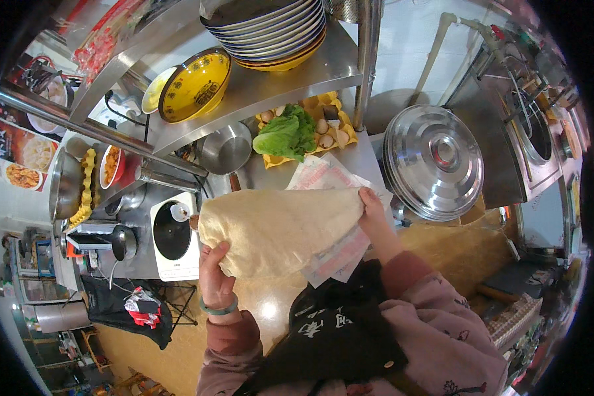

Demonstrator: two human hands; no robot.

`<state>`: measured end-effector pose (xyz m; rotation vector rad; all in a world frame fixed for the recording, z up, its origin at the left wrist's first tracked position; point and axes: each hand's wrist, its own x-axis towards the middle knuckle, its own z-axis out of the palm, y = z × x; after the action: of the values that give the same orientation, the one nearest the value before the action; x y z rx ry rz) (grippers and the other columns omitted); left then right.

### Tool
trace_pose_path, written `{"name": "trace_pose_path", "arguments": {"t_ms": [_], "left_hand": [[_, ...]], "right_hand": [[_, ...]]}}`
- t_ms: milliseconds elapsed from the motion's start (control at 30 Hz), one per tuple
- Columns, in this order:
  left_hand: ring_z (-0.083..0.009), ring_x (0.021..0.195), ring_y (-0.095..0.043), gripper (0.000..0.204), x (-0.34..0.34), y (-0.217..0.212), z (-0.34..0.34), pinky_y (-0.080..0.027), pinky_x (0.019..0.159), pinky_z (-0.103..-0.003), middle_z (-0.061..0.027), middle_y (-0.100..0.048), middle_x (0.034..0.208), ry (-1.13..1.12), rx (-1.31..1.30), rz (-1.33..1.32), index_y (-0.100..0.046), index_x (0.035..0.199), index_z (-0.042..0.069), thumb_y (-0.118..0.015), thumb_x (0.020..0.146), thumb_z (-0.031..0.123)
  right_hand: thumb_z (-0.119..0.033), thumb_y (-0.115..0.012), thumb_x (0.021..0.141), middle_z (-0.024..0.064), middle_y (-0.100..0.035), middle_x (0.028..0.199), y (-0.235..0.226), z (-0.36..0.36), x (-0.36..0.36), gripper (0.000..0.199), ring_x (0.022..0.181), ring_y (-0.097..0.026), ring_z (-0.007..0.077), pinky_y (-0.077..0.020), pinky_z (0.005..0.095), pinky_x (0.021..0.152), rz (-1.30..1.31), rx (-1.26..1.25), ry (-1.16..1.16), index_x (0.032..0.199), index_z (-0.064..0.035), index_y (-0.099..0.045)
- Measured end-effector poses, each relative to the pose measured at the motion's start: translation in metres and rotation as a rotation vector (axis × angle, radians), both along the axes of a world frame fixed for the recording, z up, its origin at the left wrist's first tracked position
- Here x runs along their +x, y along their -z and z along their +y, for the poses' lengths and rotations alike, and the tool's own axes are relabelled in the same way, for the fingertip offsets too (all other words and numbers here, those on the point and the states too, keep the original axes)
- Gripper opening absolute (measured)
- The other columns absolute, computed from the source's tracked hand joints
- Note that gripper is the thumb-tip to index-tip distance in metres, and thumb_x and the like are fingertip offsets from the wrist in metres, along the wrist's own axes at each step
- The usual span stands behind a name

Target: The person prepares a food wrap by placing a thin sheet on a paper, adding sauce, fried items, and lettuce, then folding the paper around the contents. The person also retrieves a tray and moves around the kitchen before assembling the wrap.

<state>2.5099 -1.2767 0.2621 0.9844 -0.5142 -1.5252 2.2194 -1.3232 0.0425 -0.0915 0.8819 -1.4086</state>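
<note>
Above the steel surface (366,165), both hands, left (215,277) and right (375,214), are closed on opposite edges of a large pale round flatbread (277,231).

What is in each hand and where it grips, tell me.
Both hands hold one large pale flatbread. The left hand pinches its lower left edge; the right hand grips its right end, where a printed paper wrapper lies against it.

Both hands up: left hand (215,277) grips the flatbread's (280,229) near edge, right hand (374,212) pinches its far edge above the paper bags (330,218); lettuce (287,134) behind.
</note>
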Motion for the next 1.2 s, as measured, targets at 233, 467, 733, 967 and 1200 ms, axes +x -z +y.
{"name": "trace_pose_path", "arguments": {"t_ms": [233, 467, 733, 967, 1200], "left_hand": [[-0.0243, 0.1, -0.057, 0.046, 0.014, -0.005, -0.003, -0.047, 0.086, -0.035, -0.014, -0.056, 0.113, -0.06, -0.025, -0.105, -0.042, 0.123, -0.001, -0.053, 0.078, 0.004], [-0.0236, 0.094, -0.06, 0.04, 0.006, -0.011, -0.002, -0.049, 0.082, -0.034, -0.0151, -0.058, 0.109, -0.062, -0.191, -0.309, -0.048, 0.117, -0.003, -0.053, 0.078, 0.004], [-0.0218, 0.092, -0.06, 0.043, 0.033, -0.031, -0.003, -0.047, 0.082, -0.032, -0.0136, -0.059, 0.104, -0.144, -0.112, -0.289, -0.049, 0.114, -0.003, -0.06, 0.074, 0.008], [-0.0227, 0.092, -0.059, 0.045, 0.045, -0.036, 0.008, -0.047, 0.083, -0.033, -0.0135, -0.059, 0.105, -0.279, -0.144, -0.267, -0.048, 0.115, -0.003, -0.06, 0.073, 0.007], [-0.0222, 0.099, -0.056, 0.044, 0.052, -0.034, 0.014, -0.046, 0.086, -0.035, -0.0115, -0.054, 0.111, -0.325, -0.181, -0.4, -0.044, 0.121, -0.001, -0.055, 0.08, 0.011]], "right_hand": [[-0.021, -0.051, 0.09, 0.0054, -0.056, 0.097, 0.015, 0.0, 0.011, 0.02, 0.09, -0.055, 0.0182, -0.0447, 0.0332, 0.082, 0.006, 0.01, -0.006, 0.1, -0.0043, -0.05], [-0.018, -0.058, 0.083, 0.0101, -0.056, 0.112, -0.012, 0.006, 0.016, 0.036, 0.102, -0.055, 0.0228, -0.0443, 0.0354, 0.089, -0.455, 0.168, -0.389, 0.115, -0.0034, -0.05], [-0.002, -0.061, 0.078, 0.013, -0.053, 0.117, -0.022, 0.015, 0.022, 0.051, 0.105, -0.055, 0.0263, -0.0448, 0.0382, 0.091, -0.229, 0.009, -0.363, 0.124, -0.0017, -0.041], [-0.003, -0.061, 0.078, 0.0117, -0.051, 0.118, -0.008, 0.019, 0.013, 0.052, 0.107, -0.052, 0.0254, -0.045, 0.0382, 0.09, -0.12, -0.005, -0.332, 0.126, -0.0035, -0.04], [-0.005, -0.06, 0.08, 0.0103, -0.052, 0.117, 0.02, 0.022, 0.003, 0.05, 0.105, -0.053, 0.0245, -0.046, 0.0365, 0.086, -0.037, 0.028, -0.296, 0.126, -0.0031, -0.04]]}}
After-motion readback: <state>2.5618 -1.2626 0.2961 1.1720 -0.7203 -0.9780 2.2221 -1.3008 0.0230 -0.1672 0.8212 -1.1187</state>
